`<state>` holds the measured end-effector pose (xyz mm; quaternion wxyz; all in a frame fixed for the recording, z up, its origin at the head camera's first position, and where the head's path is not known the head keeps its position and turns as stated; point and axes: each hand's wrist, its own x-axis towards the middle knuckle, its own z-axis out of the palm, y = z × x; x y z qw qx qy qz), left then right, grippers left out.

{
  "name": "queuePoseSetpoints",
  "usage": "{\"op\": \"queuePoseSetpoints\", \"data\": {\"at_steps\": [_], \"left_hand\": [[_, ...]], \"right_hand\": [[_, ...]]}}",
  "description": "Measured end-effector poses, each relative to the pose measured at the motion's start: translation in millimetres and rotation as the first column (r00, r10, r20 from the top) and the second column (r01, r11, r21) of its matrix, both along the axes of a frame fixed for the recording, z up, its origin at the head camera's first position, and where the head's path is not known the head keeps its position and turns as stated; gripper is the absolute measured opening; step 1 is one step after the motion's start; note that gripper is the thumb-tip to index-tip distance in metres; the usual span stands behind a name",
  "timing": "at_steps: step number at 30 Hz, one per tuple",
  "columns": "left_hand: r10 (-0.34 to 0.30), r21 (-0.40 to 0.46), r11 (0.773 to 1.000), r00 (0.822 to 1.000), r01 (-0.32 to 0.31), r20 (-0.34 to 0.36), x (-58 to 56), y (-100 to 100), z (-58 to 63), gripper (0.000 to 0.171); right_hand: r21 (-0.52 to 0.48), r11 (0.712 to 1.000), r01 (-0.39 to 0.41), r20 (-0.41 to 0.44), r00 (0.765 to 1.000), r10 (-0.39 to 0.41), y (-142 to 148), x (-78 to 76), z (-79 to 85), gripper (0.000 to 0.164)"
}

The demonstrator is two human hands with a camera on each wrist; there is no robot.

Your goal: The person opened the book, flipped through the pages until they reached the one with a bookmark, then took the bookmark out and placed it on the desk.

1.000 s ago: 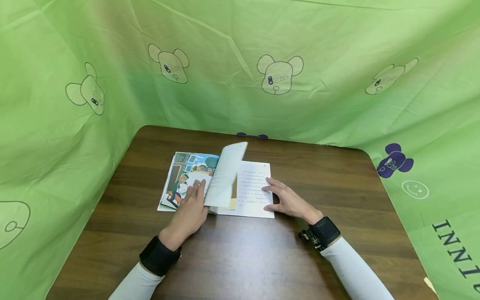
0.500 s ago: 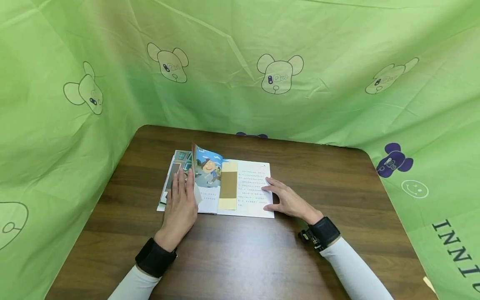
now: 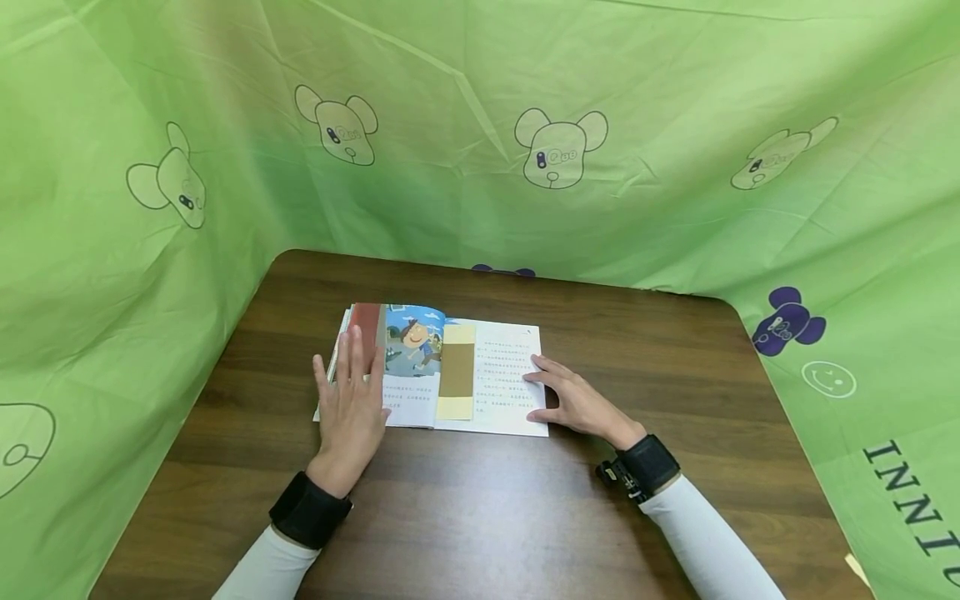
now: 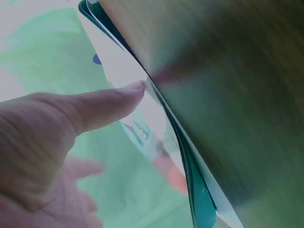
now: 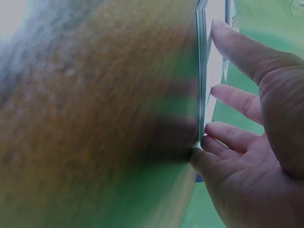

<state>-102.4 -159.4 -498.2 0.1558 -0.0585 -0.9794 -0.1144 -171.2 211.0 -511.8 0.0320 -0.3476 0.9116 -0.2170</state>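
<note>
An open picture book (image 3: 411, 396) lies on the wooden table. Its left page carries a cartoon of a running figure over lines of text. The right page (image 3: 506, 379) is mostly text, with a brown and cream strip (image 3: 456, 375) beside the spine. My left hand (image 3: 351, 417) rests over the left page with its fingers spread and straight. In the left wrist view the thumb (image 4: 109, 102) touches the page near the book's lower edge. My right hand (image 3: 573, 400) rests its fingertips on the right page's outer edge, which the right wrist view also shows.
Green cloth (image 3: 450, 192) printed with bear heads hangs round the back and sides of the table (image 3: 480, 517). Black bands with small cameras sit on both wrists. A pale scrap (image 3: 857, 569) shows at the table's right edge.
A raised page has swung over to the left and now lies down, baring the running figure and the strip. My left hand has moved left and spread its fingers. The right hand stays put.
</note>
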Motion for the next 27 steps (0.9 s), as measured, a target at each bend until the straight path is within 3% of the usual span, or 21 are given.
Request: {"op": "queuePoseSetpoints", "data": {"at_steps": [5, 11, 19, 23, 27], "left_hand": [[-0.073, -0.031, 0.996, 0.984, 0.079, 0.163, 4.4, 2, -0.8, 0.076], [-0.098, 0.044, 0.995, 0.931, 0.088, 0.352, 10.6, 6, -1.4, 0.075], [-0.105, 0.074, 0.994, 0.901, 0.081, 0.422, 12.4, 6, -3.2, 0.068], [-0.097, 0.067, 0.995, 0.899, 0.075, 0.426, 13.6, 5, -3.1, 0.066], [-0.093, 0.056, 0.996, 0.899, 0.076, 0.428, 14.7, 5, -1.6, 0.063]], "right_hand": [[0.008, 1.000, 0.004, 0.009, 1.000, -0.004, 0, -0.5, -0.5, 0.068], [0.008, 1.000, 0.001, 0.002, 1.000, -0.002, 0, -0.3, -0.2, 0.069], [0.038, 0.999, 0.000, 0.013, 1.000, -0.001, 1, 1.1, 3.2, 0.069], [0.061, 0.998, 0.020, 0.033, 0.999, -0.022, -3, -0.9, 7.6, 0.065], [0.023, 0.997, 0.073, 0.024, 0.997, -0.074, -13, -4.6, 13.4, 0.056]]}}
